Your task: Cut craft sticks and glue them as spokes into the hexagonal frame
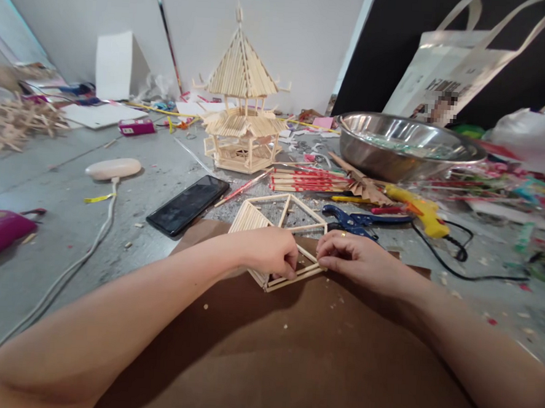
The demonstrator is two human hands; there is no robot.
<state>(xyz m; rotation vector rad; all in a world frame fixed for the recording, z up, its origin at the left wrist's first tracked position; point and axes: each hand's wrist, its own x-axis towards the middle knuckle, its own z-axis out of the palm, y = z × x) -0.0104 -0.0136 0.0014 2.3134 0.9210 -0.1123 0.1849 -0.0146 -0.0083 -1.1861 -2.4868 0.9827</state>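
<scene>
Cropped forearms [132,300] lead to hands [274,250] partly hiding the stick frame [252,219].

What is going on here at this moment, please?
The person's left hand curls over the near part of a stick frame, and the right hand is at its right corner. The frame's left section is filled with close-set sticks; the far ones are open. A stick pavilion stands behind it.
</scene>
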